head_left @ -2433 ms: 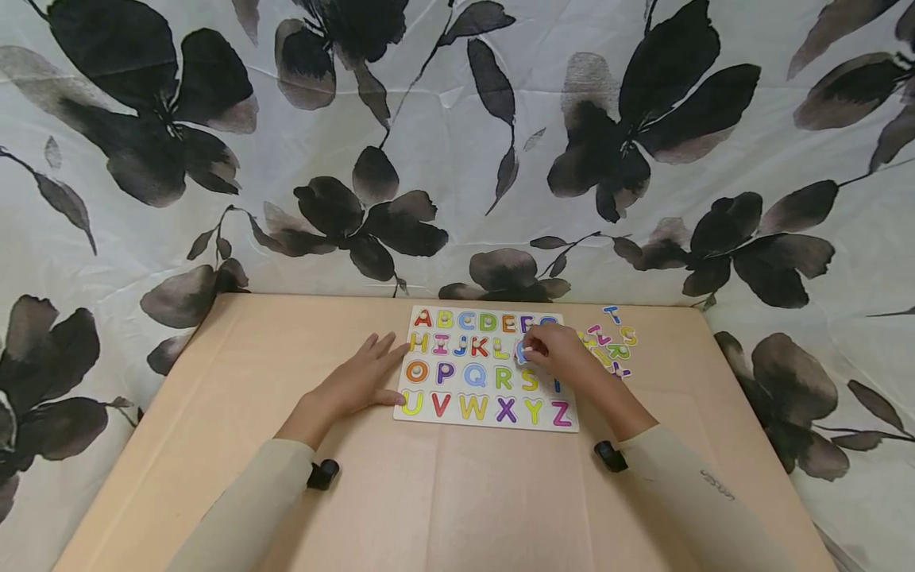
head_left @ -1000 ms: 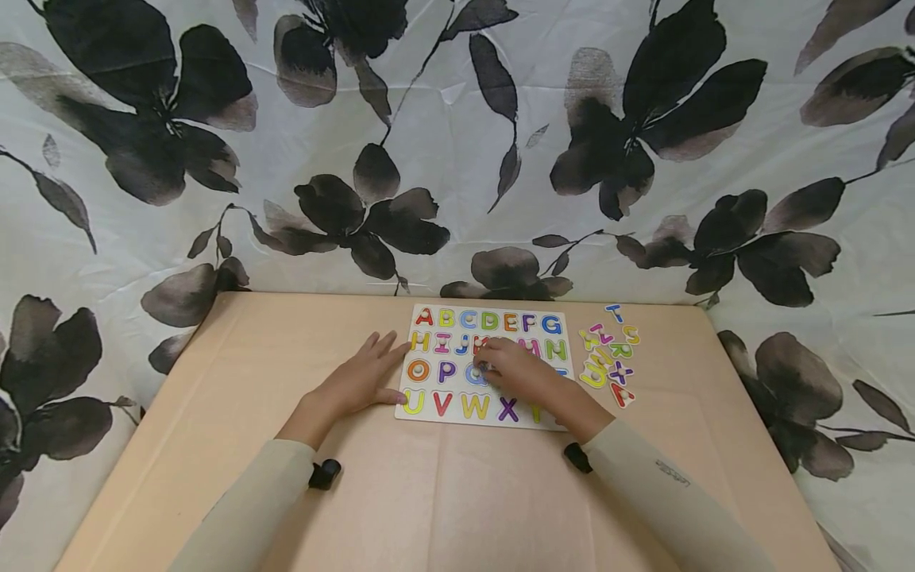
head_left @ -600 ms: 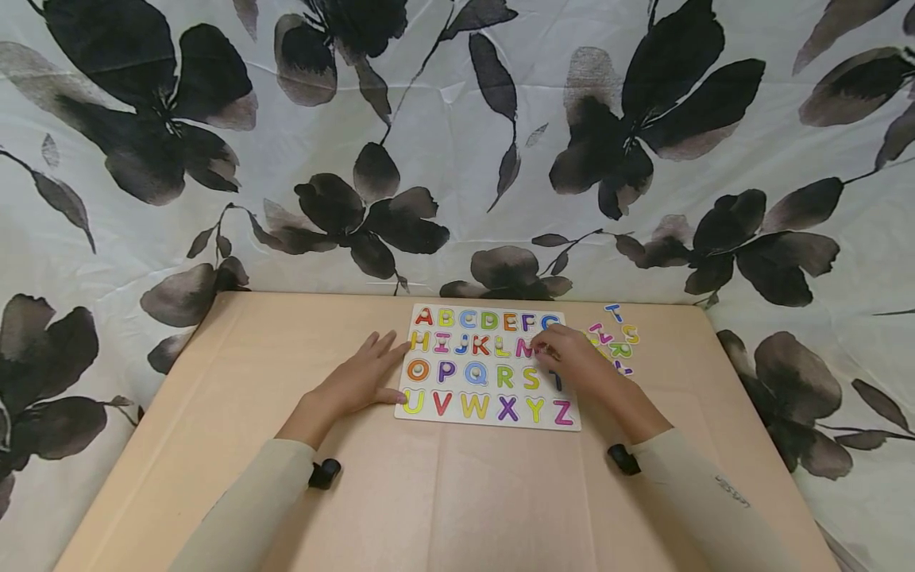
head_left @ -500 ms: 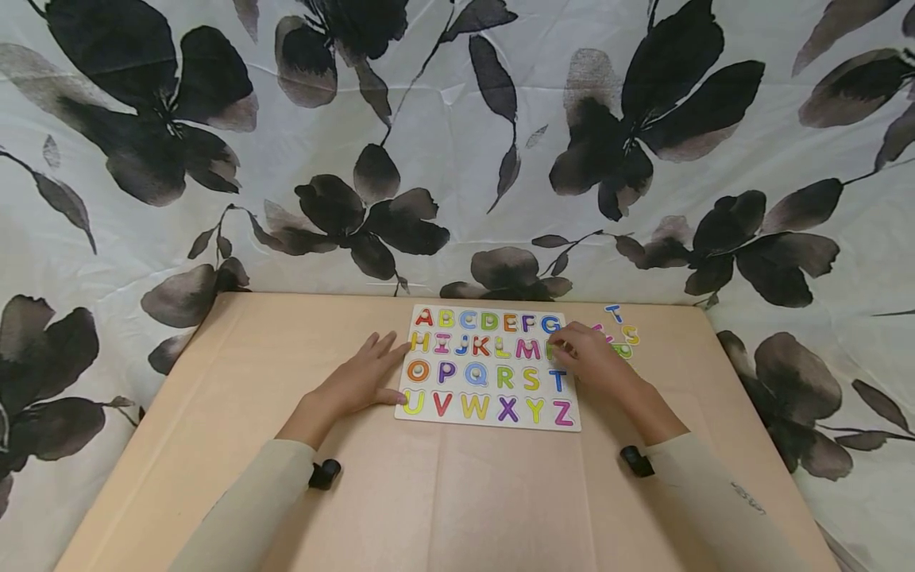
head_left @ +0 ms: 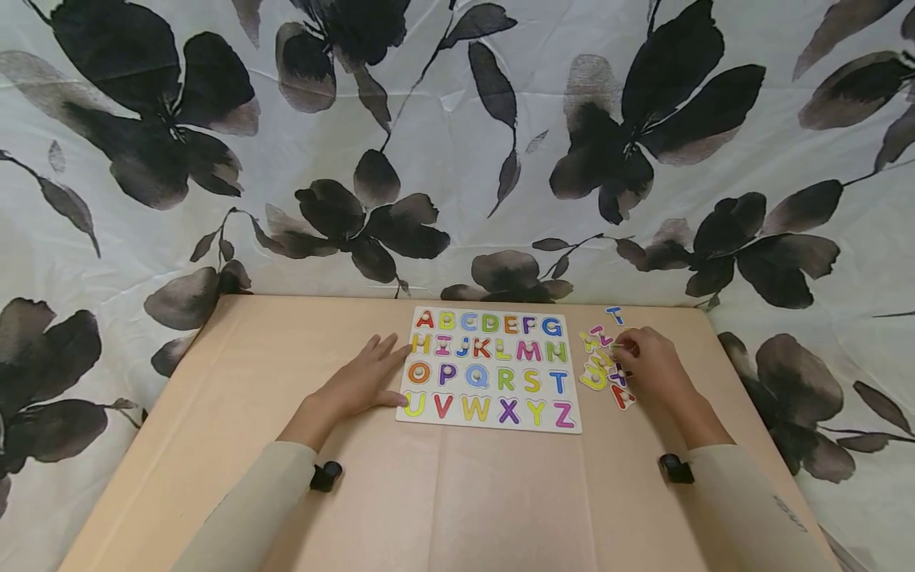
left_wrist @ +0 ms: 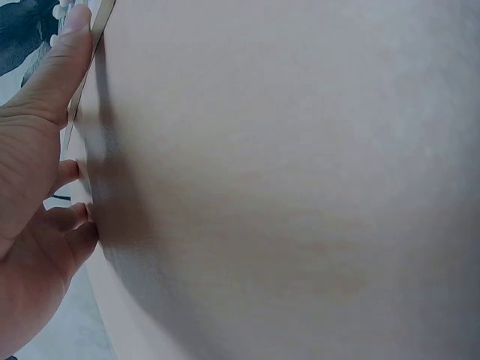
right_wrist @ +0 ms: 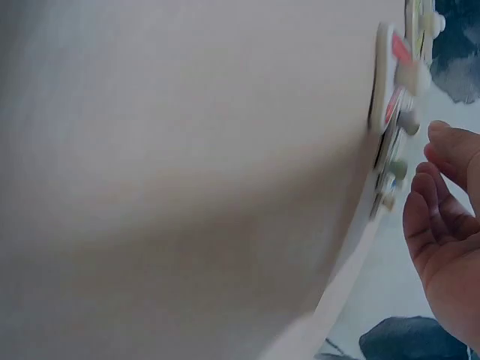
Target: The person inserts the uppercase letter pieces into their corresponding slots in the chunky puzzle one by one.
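A white alphabet puzzle board (head_left: 488,427) lies on the table, its letters in four rows. Knobs stand on the upper two rows and on several letters of the third, including the light blue Q (head_left: 476,376). My left hand (head_left: 357,377) rests at the board's left edge, fingers spread, thumb at the lower corner by the yellow U (head_left: 415,404). Over the loose letter pieces my right hand (head_left: 654,361) hovers with bent fingers. In the right wrist view nothing shows between its fingertips (right_wrist: 439,131), beside the knobs. The hand hides some pieces in the head view.
Right of the board lie loose letters: a blue T (head_left: 614,315), a red V-shaped piece (head_left: 622,396), yellow ones (head_left: 594,376) and others close together. The cardboard-coloured table (head_left: 500,500) ends at a floral cloth (head_left: 429,262) behind.
My right hand has moved from the board's Q place, across the M and N, to the loose letters on the right. The blue letter it held is let go. My left hand stays put.
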`<state>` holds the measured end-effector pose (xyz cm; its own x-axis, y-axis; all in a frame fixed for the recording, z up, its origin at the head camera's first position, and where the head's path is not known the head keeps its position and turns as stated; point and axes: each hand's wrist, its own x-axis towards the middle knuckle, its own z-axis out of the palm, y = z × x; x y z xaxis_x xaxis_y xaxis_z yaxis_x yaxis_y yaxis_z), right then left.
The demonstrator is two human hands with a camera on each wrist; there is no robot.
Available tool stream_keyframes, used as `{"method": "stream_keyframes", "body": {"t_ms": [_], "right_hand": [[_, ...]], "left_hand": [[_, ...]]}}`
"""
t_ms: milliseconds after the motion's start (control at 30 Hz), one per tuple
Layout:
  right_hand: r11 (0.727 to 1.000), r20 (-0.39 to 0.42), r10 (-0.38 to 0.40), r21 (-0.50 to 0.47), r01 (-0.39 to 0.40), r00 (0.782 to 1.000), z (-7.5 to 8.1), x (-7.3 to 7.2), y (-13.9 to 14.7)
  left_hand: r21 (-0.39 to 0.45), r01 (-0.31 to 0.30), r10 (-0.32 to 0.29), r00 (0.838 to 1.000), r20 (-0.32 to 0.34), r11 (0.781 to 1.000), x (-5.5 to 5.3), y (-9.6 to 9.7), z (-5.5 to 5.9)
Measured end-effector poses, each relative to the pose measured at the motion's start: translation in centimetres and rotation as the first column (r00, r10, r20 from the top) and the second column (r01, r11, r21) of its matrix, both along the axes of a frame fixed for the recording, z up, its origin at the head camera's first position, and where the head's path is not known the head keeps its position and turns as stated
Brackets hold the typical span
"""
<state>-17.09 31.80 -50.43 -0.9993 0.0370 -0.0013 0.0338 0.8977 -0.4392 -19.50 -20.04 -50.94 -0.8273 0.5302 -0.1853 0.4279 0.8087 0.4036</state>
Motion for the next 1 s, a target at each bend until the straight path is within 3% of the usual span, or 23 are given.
{"method": "stream_keyframes", "body": {"t_ms": [600, 1000], "right_hand": [[0.999, 0.067, -0.014, 0.038, 0.012, 0.998, -0.8, -0.7, 1.2], [0.998, -0.007, 0.046, 0.032, -0.046, 0.999, 1.0, -0.3, -1.1]], "left_hand": [[0.0, 0.004, -0.004, 1.0, 0.002, 1.0, 0.0, 0.0, -0.2], [0.001, 0.007, -0.007, 1.0, -0.015, 1.0, -0.2, -0.1, -0.3]]}}
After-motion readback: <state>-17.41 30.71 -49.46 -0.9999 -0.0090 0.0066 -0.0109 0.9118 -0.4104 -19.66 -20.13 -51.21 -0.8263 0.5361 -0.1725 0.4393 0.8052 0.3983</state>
